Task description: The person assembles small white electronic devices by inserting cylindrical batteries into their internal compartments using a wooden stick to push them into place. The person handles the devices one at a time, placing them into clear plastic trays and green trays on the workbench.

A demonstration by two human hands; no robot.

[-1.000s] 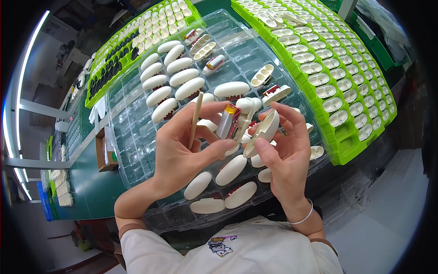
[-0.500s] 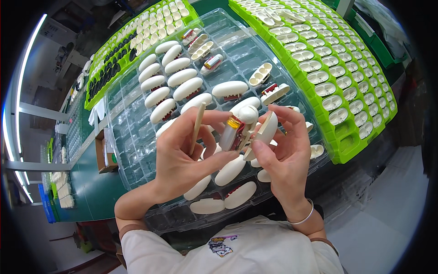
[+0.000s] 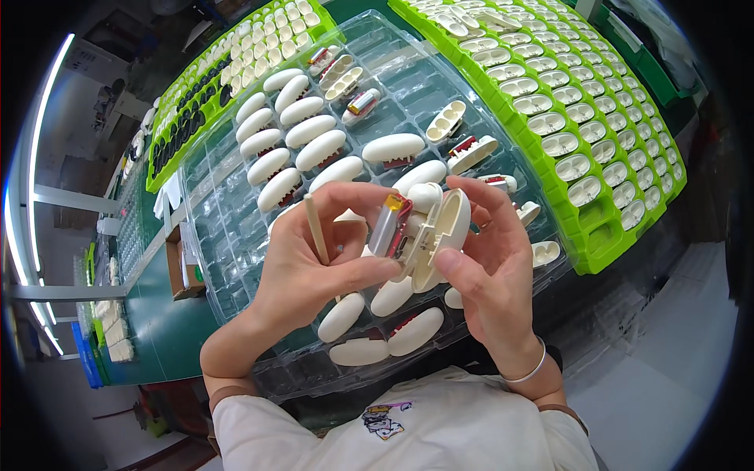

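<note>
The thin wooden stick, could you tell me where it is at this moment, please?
In the head view the wooden stick stands nearly upright in the left hand, left of centre, just left of the white shell both hands hold, above the clear plastic tray.

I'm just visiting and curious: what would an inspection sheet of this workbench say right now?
Surface: dark green bench under a clear compartment tray.
Job's things: opened white oval case with a small silver and orange cylinder part; thin wooden stick.
Clutter: closed white oval cases in rows in the tray; bright green trays of white shells; small cardboard box.
Hands: left hand holds the stick and the part; right hand holds the case.
Cables: nothing seen.
Surroundings: strip lights at left, pale floor at right.
</note>
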